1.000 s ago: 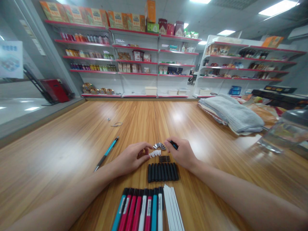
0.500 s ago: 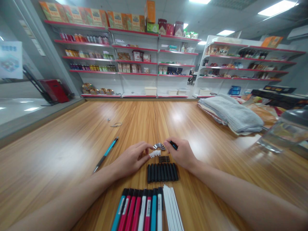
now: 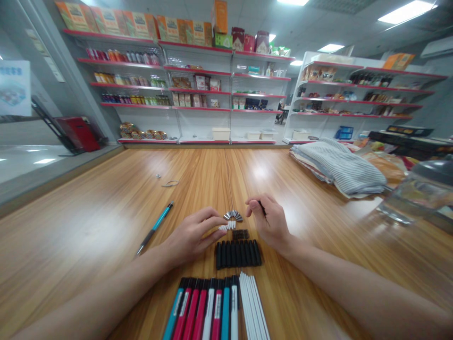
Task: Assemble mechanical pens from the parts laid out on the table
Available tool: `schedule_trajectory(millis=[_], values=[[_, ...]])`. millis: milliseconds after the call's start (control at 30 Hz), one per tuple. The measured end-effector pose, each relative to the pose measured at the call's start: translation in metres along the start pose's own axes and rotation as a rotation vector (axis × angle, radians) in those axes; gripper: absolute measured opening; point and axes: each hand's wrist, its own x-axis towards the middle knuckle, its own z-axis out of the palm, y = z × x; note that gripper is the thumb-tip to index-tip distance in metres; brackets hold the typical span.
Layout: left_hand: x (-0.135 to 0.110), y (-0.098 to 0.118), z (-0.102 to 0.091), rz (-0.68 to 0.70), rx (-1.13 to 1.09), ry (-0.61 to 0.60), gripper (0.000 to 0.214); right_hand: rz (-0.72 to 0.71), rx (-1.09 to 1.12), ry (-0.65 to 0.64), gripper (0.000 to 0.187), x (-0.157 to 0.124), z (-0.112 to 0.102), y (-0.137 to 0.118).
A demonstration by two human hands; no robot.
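In the head view, the person's left hand reached over the wood-grained brown worktop, its thumb and forefinger at a row of short white plastic pieces; whether that grip pinched one, I could not tell. The right hand had its grip clenched on a slim dark piece, mostly hidden by the fingers. Between the hands, silvery cone-shaped tips lay fanned in an arc, just beyond the white pieces. Nearer lay small dark-brown pieces, black tubes side by side, then blue, red and white pen barrels beside thin white rods. A blue-and-black pen lay left of the left hand.
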Motion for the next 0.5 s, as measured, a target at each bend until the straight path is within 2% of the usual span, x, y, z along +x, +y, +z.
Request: schedule_trajectory(millis=[133, 267, 500], values=[[0.000, 0.010, -0.004, 0.220, 0.140, 0.013, 0.039, -0.149, 0.001, 0.054, 0.013, -0.003, -0.003, -0.002], [-0.001, 0.011, -0.007, 0.303, 0.204, 0.035, 0.045, -0.291, 0.076, 0.030, 0.014, -0.004, -0.005, -0.010], [-0.001, 0.011, -0.009, 0.335, 0.227, 0.079, 0.047, -0.550, 0.045, -0.218, 0.029, -0.006, -0.007, -0.021]])
